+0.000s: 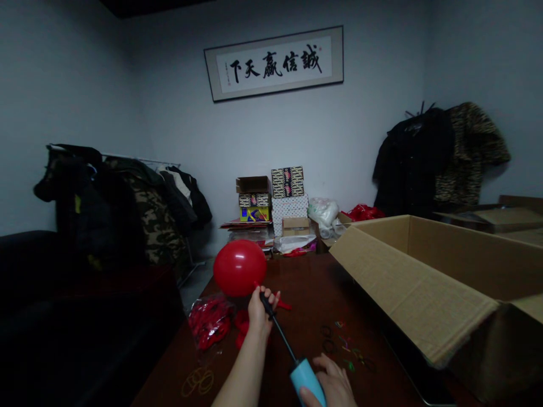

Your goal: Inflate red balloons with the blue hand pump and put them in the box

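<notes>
A red inflated balloon point(240, 267) floats just above the dark wooden table point(305, 282). My left hand point(258, 310) is closed around the balloon's neck and the black nozzle end of a hand pump. The pump's thin black rod point(280, 333) runs down to its light blue barrel point(307, 383). My right hand point(333, 384) wraps round that barrel at the bottom edge of the view.
A clear bag of red balloons point(210, 319) lies left of my hand. Coloured rubber bands point(345, 345) are scattered on the table, and tan ones point(198, 381) lie near the left edge. A big open cardboard box point(428, 271) stands at right. Stacked boxes point(275, 200) sit at the far end.
</notes>
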Demonstrator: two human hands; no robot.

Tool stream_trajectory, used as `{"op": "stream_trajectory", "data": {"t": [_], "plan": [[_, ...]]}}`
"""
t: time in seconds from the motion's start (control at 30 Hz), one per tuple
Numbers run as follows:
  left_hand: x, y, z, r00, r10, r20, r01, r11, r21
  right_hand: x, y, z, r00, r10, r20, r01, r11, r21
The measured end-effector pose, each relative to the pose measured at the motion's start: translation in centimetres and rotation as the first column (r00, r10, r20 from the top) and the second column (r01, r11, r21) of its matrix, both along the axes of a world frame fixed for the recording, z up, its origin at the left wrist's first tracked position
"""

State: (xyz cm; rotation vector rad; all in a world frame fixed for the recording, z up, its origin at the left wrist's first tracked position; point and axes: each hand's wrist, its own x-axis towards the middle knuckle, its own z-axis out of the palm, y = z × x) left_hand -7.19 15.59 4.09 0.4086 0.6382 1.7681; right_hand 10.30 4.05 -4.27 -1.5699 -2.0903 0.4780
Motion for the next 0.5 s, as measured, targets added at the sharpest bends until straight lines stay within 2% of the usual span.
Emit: {"op": "stream_trajectory", "data": {"t": [0.17, 0.27, 0.4, 0.5], "plan": [[3.0, -0.6, -1.7, 0.987, -0.16, -0.001, 0.16, 0.987, -0.024, -0.1, 1.5, 1.7, 0.994, 0.009, -0.11, -0.009, 1.0, 0.003], [4.3, -0.8, -2.9, 0.97, -0.235, -0.071, 0.226, 0.968, -0.106, -0.2, 2.4, 2.5, 0.991, -0.031, -0.132, 0.032, 0.999, 0.0], [4.2, -0.8, -3.7, 0.946, -0.269, -0.179, 0.233, 0.952, -0.199, -0.3, 2.9, 2.3, 0.988, -0.051, -0.148, 0.049, 0.999, -0.021], [3.1, -0.6, -3.8, 0.925, -0.301, -0.23, 0.26, 0.946, -0.192, 0.0, 2.9, 1.7, 0.984, -0.045, -0.17, 0.038, 0.998, -0.043]]}}
